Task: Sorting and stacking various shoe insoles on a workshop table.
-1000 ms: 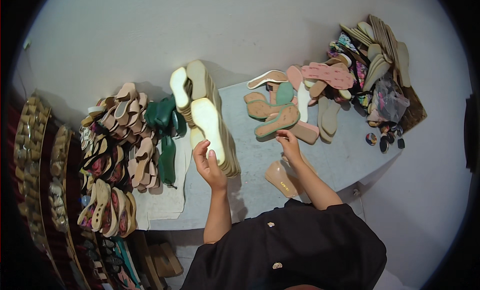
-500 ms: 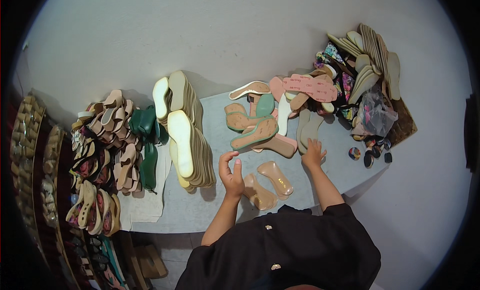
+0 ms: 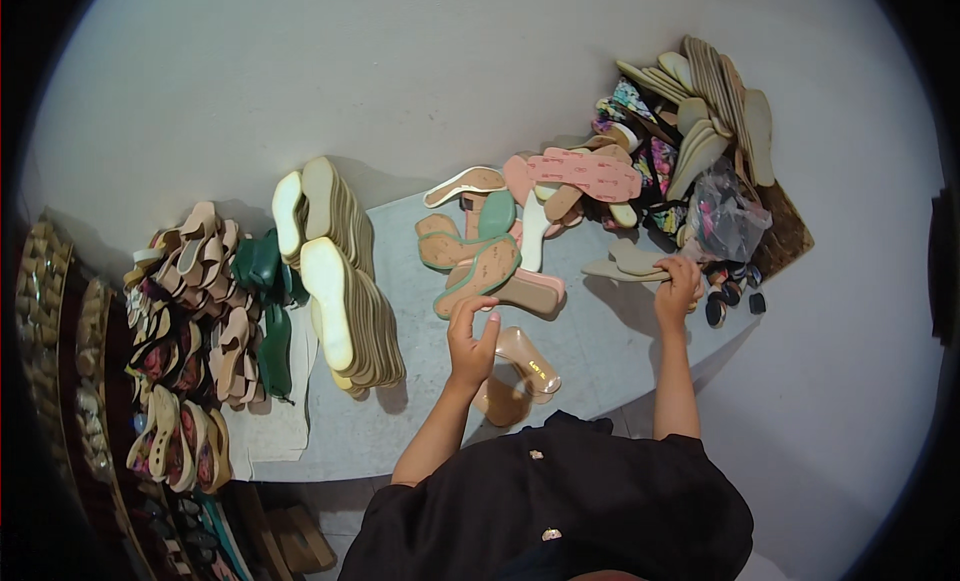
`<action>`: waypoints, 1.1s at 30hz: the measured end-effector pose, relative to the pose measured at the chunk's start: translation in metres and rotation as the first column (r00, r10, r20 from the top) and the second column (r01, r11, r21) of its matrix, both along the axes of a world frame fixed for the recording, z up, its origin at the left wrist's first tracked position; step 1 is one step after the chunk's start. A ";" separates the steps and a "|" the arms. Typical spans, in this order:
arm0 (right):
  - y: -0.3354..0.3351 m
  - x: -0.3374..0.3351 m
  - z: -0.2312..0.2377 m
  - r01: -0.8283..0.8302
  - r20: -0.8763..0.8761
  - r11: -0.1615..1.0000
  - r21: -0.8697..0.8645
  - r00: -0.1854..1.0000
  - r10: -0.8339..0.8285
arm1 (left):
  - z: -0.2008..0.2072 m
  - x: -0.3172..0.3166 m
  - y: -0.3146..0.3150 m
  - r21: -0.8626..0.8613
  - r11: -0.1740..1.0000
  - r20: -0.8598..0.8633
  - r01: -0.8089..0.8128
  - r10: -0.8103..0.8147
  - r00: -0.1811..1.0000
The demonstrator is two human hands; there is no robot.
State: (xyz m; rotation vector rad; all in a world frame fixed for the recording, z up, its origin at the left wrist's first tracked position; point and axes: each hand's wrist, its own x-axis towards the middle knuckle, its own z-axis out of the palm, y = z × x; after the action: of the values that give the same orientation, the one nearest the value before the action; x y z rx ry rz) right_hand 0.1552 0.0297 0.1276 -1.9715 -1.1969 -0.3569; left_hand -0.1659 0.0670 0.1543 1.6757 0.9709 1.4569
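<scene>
My left hand hovers over the grey table with its fingers spread. It holds nothing, and its fingertips are just below a tan sole with a green rim. Two clear amber soles lie right beside its wrist. My right hand reaches to the table's right edge, its fingers curled over a flat grey-beige insole. A pile of tan, green and pink soles lies between and beyond the two hands.
A tall stack of white-topped insoles stands on the left of the table, with green soles and a heap of beige sandal straps beyond it. Upright insoles, patterned pieces and a plastic bag crowd the far right corner.
My left hand has left the white insole stack and come to the middle by the green-rimmed sole. My right hand has swung from the centre pile out to the grey-beige insole at the right.
</scene>
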 end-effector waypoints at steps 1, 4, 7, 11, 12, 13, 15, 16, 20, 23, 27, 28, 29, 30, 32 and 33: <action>-0.006 0.003 0.013 -0.127 0.019 0.987 0.097 0.992 0.126 | 0.002 0.003 0.001 0.028 0.999 -0.056 0.040 -0.038 0.998; -0.018 -0.012 0.051 -0.364 -0.036 0.912 0.189 0.925 0.377 | 0.012 0.011 0.010 0.117 0.977 -0.294 0.178 -0.137 0.946; -0.017 -0.034 0.066 -0.549 -0.136 0.821 0.154 0.812 0.568 | 0.032 0.018 0.017 0.203 0.917 -0.568 0.345 -0.177 0.804; -0.009 -0.070 0.068 -0.787 -0.254 0.606 0.116 0.567 0.784 | 0.032 0.020 0.021 0.067 0.852 -0.726 0.520 -0.316 0.611; -0.007 -0.078 0.067 -0.790 -0.254 0.602 0.117 0.562 0.787 | 0.025 0.018 0.022 0.067 0.854 -0.727 0.516 -0.312 0.611; -0.005 -0.087 0.065 -0.802 -0.292 0.581 0.140 0.527 0.798 | 0.017 0.017 0.021 -0.034 0.832 -0.639 0.553 -0.444 0.628; -0.002 -0.093 0.058 -0.817 -0.298 0.557 0.149 0.500 0.813 | 0.010 0.015 0.016 -0.129 0.798 -0.530 0.588 -0.557 0.639; -0.002 -0.094 0.056 -0.821 -0.298 0.551 0.148 0.495 0.816 | 0.007 0.014 0.013 -0.163 0.824 -0.506 0.543 -0.542 0.671; -0.002 -0.093 0.048 -0.781 -0.357 0.585 0.218 0.494 0.793 | -0.009 -0.001 0.010 -0.279 0.838 -0.239 0.470 -0.534 0.811; -0.003 -0.088 0.046 -0.759 -0.409 0.592 0.272 0.465 0.785 | -0.007 -0.016 0.009 -0.474 0.759 0.183 0.446 -0.411 0.893; 0.003 -0.096 0.048 -0.778 -0.432 0.558 0.289 0.414 0.801 | 0.006 -0.013 0.003 -0.377 0.798 -0.064 0.471 -0.529 0.846; 0.005 -0.100 0.048 -0.781 -0.431 0.554 0.289 0.410 0.804 | 0.006 -0.006 -0.001 -0.376 0.800 -0.064 0.467 -0.525 0.849; 0.008 -0.107 0.050 -0.803 -0.396 0.534 0.266 0.414 0.820 | 0.006 0.001 -0.006 -0.321 0.826 -0.112 0.463 -0.518 0.848; 0.011 -0.114 0.052 -0.822 -0.361 0.515 0.242 0.417 0.834 | 0.005 0.006 -0.010 -0.264 0.848 -0.160 0.460 -0.509 0.846; 0.013 -0.129 0.058 -0.837 -0.280 0.516 0.183 0.459 0.843 | -0.002 0.009 -0.013 -0.242 0.870 -0.163 0.430 -0.474 0.865; 0.015 -0.135 0.061 -0.849 -0.260 0.501 0.168 0.452 0.853 | -0.005 0.008 -0.014 -0.228 0.896 -0.191 0.380 -0.424 0.885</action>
State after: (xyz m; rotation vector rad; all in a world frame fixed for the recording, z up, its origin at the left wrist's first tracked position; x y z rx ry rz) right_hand 0.0201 0.0443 0.1884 -1.0856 -1.7715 0.4741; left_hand -0.1576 0.0533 0.1490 1.8070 0.7876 0.8791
